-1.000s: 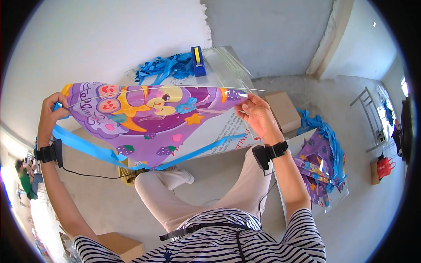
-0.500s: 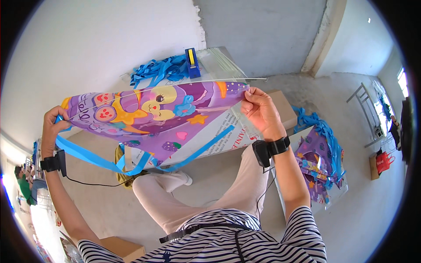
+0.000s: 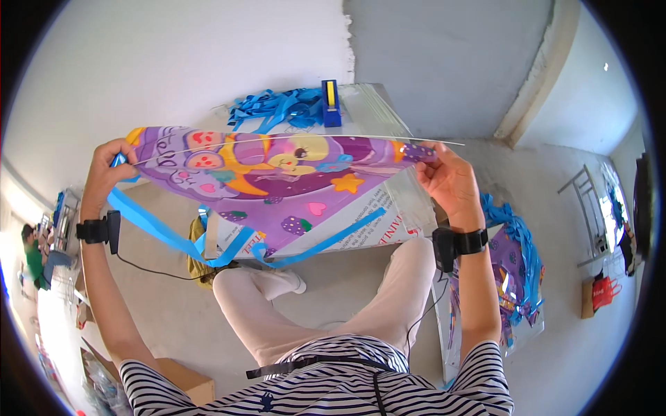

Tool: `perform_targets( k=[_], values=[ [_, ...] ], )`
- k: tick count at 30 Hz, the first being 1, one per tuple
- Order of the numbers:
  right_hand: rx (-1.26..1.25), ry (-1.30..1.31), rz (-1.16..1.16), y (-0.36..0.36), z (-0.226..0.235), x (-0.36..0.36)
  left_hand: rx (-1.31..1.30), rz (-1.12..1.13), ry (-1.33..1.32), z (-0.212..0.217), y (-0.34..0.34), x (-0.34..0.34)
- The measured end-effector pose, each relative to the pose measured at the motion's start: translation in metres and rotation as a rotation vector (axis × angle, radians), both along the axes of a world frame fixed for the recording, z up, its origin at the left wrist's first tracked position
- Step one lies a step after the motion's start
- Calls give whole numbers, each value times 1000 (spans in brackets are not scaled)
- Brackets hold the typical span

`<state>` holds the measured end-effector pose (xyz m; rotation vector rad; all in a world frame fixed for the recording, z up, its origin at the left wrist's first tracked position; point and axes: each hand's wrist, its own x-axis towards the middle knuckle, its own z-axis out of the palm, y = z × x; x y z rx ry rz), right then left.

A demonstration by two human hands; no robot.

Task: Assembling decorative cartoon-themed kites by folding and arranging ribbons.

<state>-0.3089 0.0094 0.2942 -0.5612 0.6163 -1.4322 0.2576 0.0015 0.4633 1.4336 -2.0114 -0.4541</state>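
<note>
A purple cartoon-printed kite (image 3: pixel 277 197) is stretched out between my hands above the work table. My left hand (image 3: pixel 107 170) pinches its left corner, where a bit of blue ribbon also shows by the fingers. At the right corner, my right hand (image 3: pixel 449 182) grips the sheet between thumb and fingers. A thin pale rod (image 3: pixel 388 139) runs along the upper part of the kite, and its right end sticks out past my right hand. Long blue ribbon (image 3: pixel 159 225) hangs in a loop from the left side and crosses below the kite.
On the table lie a heap of blue ribbons (image 3: pixel 274 107), a blue tape dispenser (image 3: pixel 331 104) and clear sheets (image 3: pixel 374 104). More purple kites with blue ribbons (image 3: pixel 510 270) are piled at my right. A cardboard box (image 3: pixel 187 381) stands lower left. Another person (image 3: pixel 35 256) sits far left.
In the picture, both hands and the kite have shifted right. The kite's printed face now tips flatter, and its rod reaches farther past my right hand.
</note>
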Motion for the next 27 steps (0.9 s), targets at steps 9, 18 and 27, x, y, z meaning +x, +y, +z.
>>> perform_targets(
  k=[9,18,27],
  values=[
    [-80,142,-158,-9,27,1,3,-29,6,-14,-5,10],
    [-61,246,-145,-11,65,10,59,-44,95,-21,-4,13],
    [34,131,-183,-26,60,4,104,-27,133,-24,-2,9]
  ],
)
